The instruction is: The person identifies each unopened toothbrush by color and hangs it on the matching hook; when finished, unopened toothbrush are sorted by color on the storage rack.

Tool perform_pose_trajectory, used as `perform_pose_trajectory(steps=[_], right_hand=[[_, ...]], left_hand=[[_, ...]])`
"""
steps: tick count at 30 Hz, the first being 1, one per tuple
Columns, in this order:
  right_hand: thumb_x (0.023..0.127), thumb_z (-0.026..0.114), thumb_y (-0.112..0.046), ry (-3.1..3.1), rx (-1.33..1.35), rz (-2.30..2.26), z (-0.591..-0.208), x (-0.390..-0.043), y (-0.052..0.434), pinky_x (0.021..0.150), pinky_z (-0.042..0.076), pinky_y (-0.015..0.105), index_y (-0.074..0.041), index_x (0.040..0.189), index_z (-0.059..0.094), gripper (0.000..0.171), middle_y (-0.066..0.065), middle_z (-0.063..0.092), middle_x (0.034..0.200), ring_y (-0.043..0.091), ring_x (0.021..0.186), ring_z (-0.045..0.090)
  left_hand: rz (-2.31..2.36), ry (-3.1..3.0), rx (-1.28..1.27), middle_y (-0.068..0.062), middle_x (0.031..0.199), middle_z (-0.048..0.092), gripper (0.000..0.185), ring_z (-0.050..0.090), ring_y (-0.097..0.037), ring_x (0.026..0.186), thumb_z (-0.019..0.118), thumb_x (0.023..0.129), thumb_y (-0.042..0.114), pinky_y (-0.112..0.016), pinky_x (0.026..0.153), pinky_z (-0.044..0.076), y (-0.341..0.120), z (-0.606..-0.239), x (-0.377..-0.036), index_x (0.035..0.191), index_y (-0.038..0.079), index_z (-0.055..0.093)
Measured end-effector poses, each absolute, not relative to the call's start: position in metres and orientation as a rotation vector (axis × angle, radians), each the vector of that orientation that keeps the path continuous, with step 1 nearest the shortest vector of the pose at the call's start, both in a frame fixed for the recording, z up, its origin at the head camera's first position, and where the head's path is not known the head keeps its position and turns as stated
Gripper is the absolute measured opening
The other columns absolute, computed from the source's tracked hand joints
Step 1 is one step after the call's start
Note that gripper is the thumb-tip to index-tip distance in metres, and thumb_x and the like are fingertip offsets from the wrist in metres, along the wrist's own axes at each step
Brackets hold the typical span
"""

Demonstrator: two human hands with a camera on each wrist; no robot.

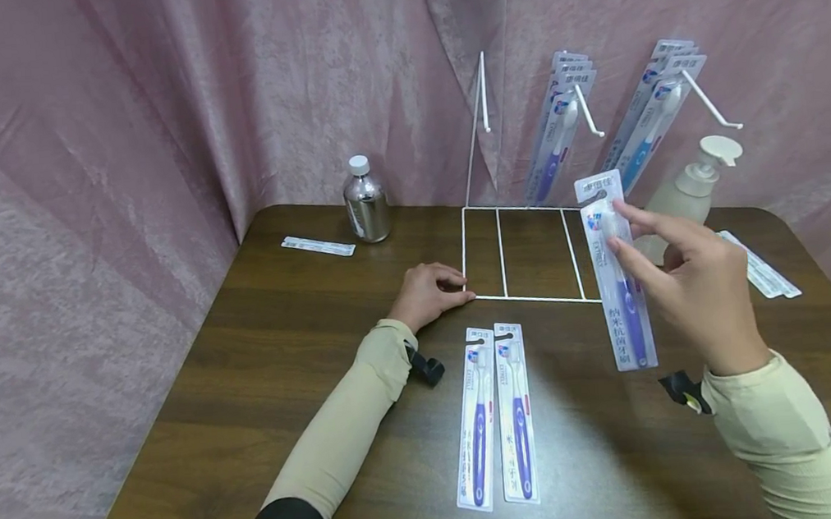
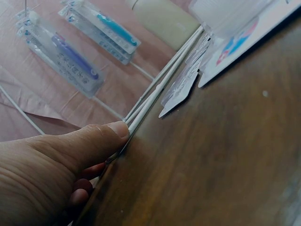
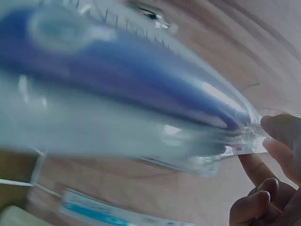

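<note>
My right hand (image 1: 703,284) pinches a packaged toothbrush (image 1: 623,299) by its upper part, between thumb and fingers. The purple-handled brush is held upright above the table, in front of the rack's right side. In the right wrist view its clear blister (image 3: 117,80) fills much of the picture, blurred. My left hand (image 1: 429,293) grips the front left corner of the white wire rack (image 1: 501,252), thumb on the wire. Two more purple toothbrush packs (image 1: 477,427) lie side by side before the rack. On its hooks hang purple packs (image 1: 560,131) in the middle and blue packs (image 1: 659,123) at right.
A silver bottle with a white cap (image 1: 366,206) stands behind my left hand, beside a narrow flat packet (image 1: 318,246). The pump bottle (image 1: 684,195) is behind my right hand, with white packets (image 1: 761,266) lying nearby. A pink curtain (image 1: 339,68) hangs behind the table.
</note>
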State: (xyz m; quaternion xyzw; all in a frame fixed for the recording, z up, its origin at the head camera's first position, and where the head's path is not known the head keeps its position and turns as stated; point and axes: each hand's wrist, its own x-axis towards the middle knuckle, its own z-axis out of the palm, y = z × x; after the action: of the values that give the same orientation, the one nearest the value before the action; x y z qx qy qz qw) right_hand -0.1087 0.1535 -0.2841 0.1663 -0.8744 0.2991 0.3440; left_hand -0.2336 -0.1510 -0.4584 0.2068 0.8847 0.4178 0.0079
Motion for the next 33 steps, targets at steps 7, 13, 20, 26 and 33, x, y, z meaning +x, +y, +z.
perform_pose_trajectory(steps=[7, 13, 20, 26, 33], right_hand=[[0.089, 0.085, -0.006, -2.176, 0.364, 0.772, -0.257, -0.128, 0.146, 0.056, 0.025, 0.013, -0.017, 0.13, 0.077, 0.043, 0.014, 0.077, 0.095, -0.005, 0.057, 0.031], [0.09, 0.085, -0.01, -2.154, 0.318, 0.832, -0.255, -0.147, 0.143, 0.057, 0.028, 0.013, -0.02, 0.128, 0.078, 0.04, 0.014, 0.079, 0.097, -0.004, 0.056, 0.034], [0.09, 0.084, -0.006, -2.145, 0.302, 0.915, -0.258, -0.158, 0.137, 0.051, 0.029, 0.01, -0.018, 0.126, 0.079, 0.039, 0.019, 0.078, 0.097, -0.008, 0.05, 0.036], [0.089, 0.085, -0.004, -2.146, 0.288, 0.938, -0.261, -0.167, 0.133, 0.05, 0.029, 0.008, -0.012, 0.127, 0.078, 0.039, 0.022, 0.078, 0.097, -0.012, 0.051, 0.04], [0.09, 0.087, -0.014, -2.162, 0.248, 0.953, -0.269, -0.184, 0.134, 0.052, 0.028, 0.012, -0.014, 0.126, 0.079, 0.037, 0.017, 0.079, 0.1, -0.006, 0.05, 0.037]], left_hand=[[1.307, 2.776, 0.654, 0.003, 0.113, 0.078, 0.026, 0.069, -0.016, 0.109, 0.09, 0.086, 0.032, -0.029, 0.095, 0.054, -0.153, -0.46, -0.235, 0.105, 0.015, 0.086], [1.296, 2.775, 0.642, 0.004, 0.113, 0.078, 0.026, 0.069, -0.015, 0.11, 0.09, 0.087, 0.033, -0.029, 0.098, 0.053, -0.152, -0.46, -0.234, 0.105, 0.016, 0.086], [1.284, 2.785, 0.656, 0.003, 0.113, 0.078, 0.026, 0.069, -0.016, 0.111, 0.09, 0.087, 0.033, -0.03, 0.099, 0.052, -0.151, -0.458, -0.232, 0.106, 0.015, 0.086], [1.28, 2.78, 0.648, 0.003, 0.114, 0.078, 0.026, 0.068, -0.017, 0.112, 0.089, 0.087, 0.033, -0.03, 0.101, 0.051, -0.15, -0.457, -0.232, 0.107, 0.015, 0.086], [1.285, 2.776, 0.636, 0.004, 0.114, 0.078, 0.027, 0.069, -0.016, 0.111, 0.09, 0.087, 0.033, -0.028, 0.099, 0.052, -0.151, -0.456, -0.232, 0.106, 0.015, 0.086]])
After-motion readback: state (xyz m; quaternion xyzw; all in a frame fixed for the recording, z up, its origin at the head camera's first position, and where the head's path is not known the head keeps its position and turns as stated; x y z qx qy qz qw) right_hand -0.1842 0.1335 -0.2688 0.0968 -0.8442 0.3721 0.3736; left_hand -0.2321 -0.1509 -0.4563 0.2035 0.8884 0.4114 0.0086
